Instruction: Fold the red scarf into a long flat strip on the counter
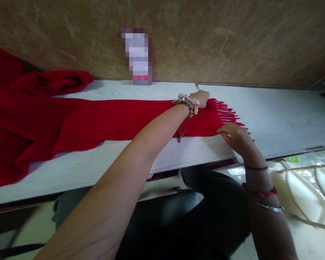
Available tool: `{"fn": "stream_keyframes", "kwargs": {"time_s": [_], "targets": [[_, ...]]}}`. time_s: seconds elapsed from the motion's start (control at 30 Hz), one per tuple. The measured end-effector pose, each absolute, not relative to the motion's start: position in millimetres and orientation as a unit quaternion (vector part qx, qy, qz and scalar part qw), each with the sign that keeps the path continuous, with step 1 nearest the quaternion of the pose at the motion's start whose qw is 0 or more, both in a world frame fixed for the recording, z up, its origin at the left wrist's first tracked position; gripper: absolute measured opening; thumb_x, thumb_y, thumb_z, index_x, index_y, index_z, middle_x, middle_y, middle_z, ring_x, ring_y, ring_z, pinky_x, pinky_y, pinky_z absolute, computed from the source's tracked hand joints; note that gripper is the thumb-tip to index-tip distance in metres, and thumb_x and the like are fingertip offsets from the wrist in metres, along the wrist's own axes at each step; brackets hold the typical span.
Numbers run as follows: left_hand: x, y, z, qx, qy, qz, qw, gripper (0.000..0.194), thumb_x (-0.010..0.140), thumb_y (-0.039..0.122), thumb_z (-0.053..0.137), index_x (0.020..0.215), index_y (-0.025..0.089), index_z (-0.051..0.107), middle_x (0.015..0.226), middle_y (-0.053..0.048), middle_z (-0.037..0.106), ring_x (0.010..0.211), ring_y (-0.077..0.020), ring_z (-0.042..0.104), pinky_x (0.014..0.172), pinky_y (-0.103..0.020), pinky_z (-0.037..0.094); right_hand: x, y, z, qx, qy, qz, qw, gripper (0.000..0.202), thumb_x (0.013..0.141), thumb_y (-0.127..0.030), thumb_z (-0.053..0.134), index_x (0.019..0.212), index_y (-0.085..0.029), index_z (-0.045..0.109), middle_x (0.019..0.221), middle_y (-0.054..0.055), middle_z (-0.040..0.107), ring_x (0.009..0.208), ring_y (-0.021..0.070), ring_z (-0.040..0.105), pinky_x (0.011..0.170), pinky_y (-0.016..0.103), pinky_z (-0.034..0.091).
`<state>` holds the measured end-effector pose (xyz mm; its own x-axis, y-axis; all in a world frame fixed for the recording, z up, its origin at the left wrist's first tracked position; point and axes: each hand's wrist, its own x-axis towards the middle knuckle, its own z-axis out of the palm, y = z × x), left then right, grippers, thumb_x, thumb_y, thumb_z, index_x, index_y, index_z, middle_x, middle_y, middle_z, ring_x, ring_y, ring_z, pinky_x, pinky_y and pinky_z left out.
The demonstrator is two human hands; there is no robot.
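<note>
A long red scarf [119, 119] lies stretched along the white wood-grain surface, its fringe spread at the right end. My left hand [200, 98] reaches across to the scarf's far edge, close to the fringe, with its fingers curled in on the cloth. At the near corner, my right hand [234, 134] pinches the scarf's edge between thumb and fingers, beside the fringe. Toward the left the red cloth turns bunched and folded, and part of it runs out of view. Bracelets circle both wrists.
The white table [276, 112] is a narrow strip against a brown marbled wall [206, 43]. A blurred-out upright item [138, 57] stands at the wall. My dark-clad legs [216, 213] are below the near edge, and a cream slatted piece of furniture [306, 195] is at the right.
</note>
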<state>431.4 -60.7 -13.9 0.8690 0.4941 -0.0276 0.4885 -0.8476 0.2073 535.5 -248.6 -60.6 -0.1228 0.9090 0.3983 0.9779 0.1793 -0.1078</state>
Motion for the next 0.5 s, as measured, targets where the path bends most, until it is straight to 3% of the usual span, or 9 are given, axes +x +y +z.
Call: {"fn": "stream_keyframes", "kwargs": {"time_s": [0.23,0.5], "targets": [[436.0,-49.6,-20.1,0.955,0.259,0.073,0.126,0.046,0.071,0.006,0.061,0.117,0.010,0.054,0.112,-0.013,0.061,0.103,-0.0254,0.058,0.085,-0.031,0.047,534.3,-249.1,-60.8,-0.634,-0.744,-0.087,0.193,0.027,0.081,-0.010,0.040,0.077,-0.019,0.065,0.080,0.008,0.068,0.079,0.0223,0.062,0.076,0.038,0.049],[432.0,-54.5,-30.3,0.953,0.256,0.092,0.133,0.039,0.084,0.020,0.056,0.122,0.011,0.052,0.119,-0.014,0.058,0.109,-0.0259,0.055,0.089,-0.033,0.046,538.1,-249.6,-63.8,-0.646,-0.739,-0.092,0.169,0.029,0.082,-0.007,0.037,0.079,-0.019,0.064,0.077,0.008,0.063,0.078,0.0224,0.057,0.072,0.035,0.046]]}}
